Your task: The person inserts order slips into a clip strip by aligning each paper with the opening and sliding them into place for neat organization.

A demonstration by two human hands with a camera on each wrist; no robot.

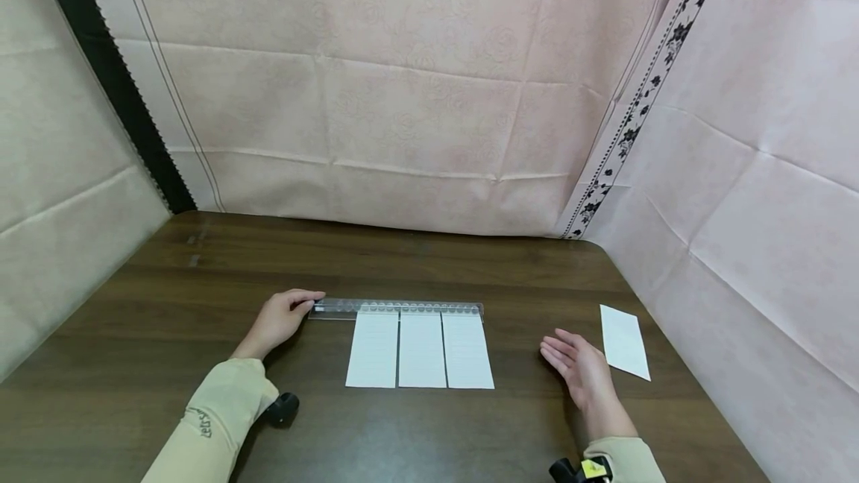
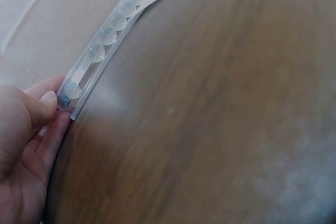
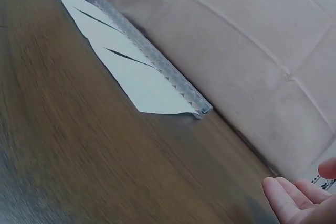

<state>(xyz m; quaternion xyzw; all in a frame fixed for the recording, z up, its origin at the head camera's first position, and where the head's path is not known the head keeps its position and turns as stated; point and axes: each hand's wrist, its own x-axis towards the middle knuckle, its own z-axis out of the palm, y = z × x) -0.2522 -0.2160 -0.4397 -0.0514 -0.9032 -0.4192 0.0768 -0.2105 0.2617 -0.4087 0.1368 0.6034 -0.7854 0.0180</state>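
Observation:
A clear plastic strip [image 1: 403, 307] with a row of round scallops lies across the table. My left hand [image 1: 278, 323] pinches its left end between thumb and fingers; the left wrist view shows the thumb on top of the strip [image 2: 107, 36]. Three white paper cards, left [image 1: 373, 352], middle [image 1: 421, 352] and right [image 1: 467, 352], lie side by side with their top edges at the strip. Narrow gaps part them. To the right, my right hand [image 1: 582, 371] holds nothing, its fingers relaxed and palm turned inward. Nearest it is another white card [image 1: 625, 341].
The brown wooden table [image 1: 403, 438] has pale cloth [image 1: 369, 95] hanging behind it and along both sides. A black wrist camera [image 1: 282, 410] sits at my left cuff, another [image 1: 567, 470] at my right.

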